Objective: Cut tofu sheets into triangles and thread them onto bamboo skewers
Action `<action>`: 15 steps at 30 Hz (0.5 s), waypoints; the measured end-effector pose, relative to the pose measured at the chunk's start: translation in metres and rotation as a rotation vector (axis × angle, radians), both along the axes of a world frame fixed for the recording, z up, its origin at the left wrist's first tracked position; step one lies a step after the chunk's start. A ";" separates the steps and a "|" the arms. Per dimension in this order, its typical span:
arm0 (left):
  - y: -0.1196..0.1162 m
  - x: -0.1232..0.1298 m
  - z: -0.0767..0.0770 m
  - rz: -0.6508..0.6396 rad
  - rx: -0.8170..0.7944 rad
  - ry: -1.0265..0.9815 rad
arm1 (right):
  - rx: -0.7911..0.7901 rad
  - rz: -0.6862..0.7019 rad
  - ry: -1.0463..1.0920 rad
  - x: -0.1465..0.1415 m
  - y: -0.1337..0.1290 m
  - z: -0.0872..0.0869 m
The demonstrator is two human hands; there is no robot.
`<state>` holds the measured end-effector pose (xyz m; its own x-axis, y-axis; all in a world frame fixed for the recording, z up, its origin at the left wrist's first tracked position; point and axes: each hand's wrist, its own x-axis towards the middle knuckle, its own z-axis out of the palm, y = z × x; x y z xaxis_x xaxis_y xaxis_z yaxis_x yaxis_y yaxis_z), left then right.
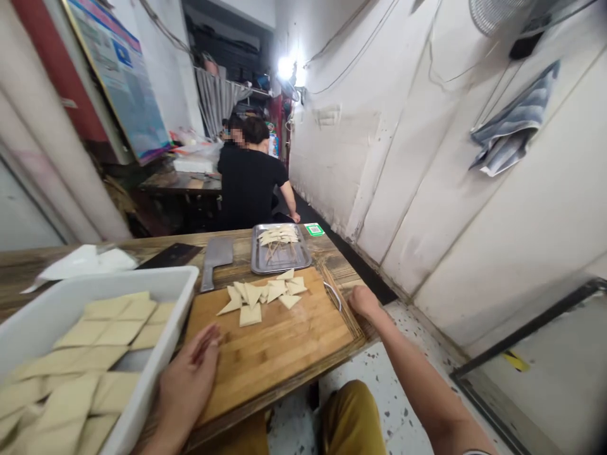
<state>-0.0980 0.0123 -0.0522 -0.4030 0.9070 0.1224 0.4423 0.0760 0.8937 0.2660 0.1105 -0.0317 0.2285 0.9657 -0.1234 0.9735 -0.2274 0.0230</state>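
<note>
My left hand (192,373) rests at the left edge of the wooden cutting board (284,344), beside the white tub. Its fingers are loosely stretched and nothing shows in them. My right hand (364,302) is closed at the table's right edge, beside thin wooden skewers (348,316); what it holds, if anything, is hidden. Cut triangles of pale tofu sheet (253,294) lie across the back of the board, with a squarish piece (250,315) in front. Larger pale sheets (114,328) overlap in the white tub (183,278) at left.
Behind the board stand a metal tray (258,262) with skewered pieces and a cleaver (219,253). A white plastic bag (88,260) and a dark flat object (171,254) lie farther left. A person in black (251,183) sits beyond the table; a wall (403,158) runs along the right.
</note>
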 end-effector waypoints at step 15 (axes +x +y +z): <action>0.054 0.049 0.023 -0.089 -0.227 0.824 | 0.395 0.067 0.167 0.006 -0.017 0.007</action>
<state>-0.0488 0.0668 -0.0287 -0.1912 0.9691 0.1560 0.9563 0.1481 0.2521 0.2721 0.0932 -0.0251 0.1722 0.9582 0.2284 0.9694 -0.1237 -0.2119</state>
